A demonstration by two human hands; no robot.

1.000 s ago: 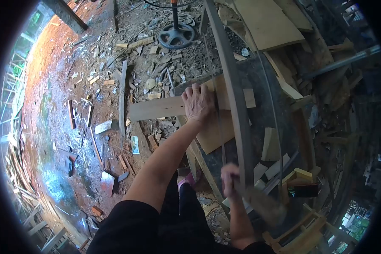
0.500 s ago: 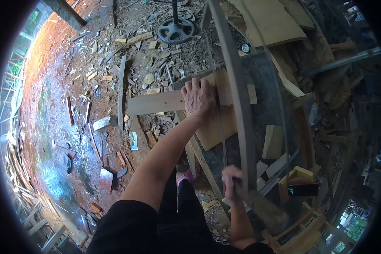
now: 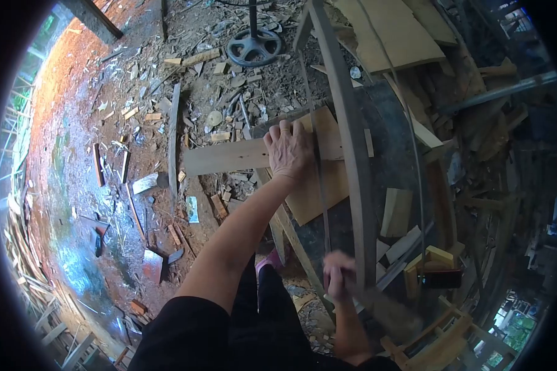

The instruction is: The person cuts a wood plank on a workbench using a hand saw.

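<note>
Left hand (image 3: 289,151) tight over plank (image 3: 226,157), right hand (image 3: 339,273) around frame saw (image 3: 351,161), offcuts (image 3: 396,213) close beside.

Two hands are seen at work, one left hand (image 3: 289,148) and one right hand (image 3: 339,272). One frame saw (image 3: 351,161) is counted, with one blade (image 3: 322,191). Under the left hand, two boards are shown: one narrow board (image 3: 229,156) and one wider board (image 3: 307,203). One worktop (image 3: 390,148) is seen, with one pale upright block (image 3: 396,212) to be counted at its right. Far right, two large sheets (image 3: 390,37) and one metal pipe (image 3: 507,91) are counted. One spoked wheel (image 3: 254,47) and one pale disc (image 3: 214,118) are found at the far side, and one thick post (image 3: 93,18) far left. One printed sheet (image 3: 193,209) is seen on the ground, one pink shoe (image 3: 270,260) near. The wood scraps are too many to be counted.
</note>
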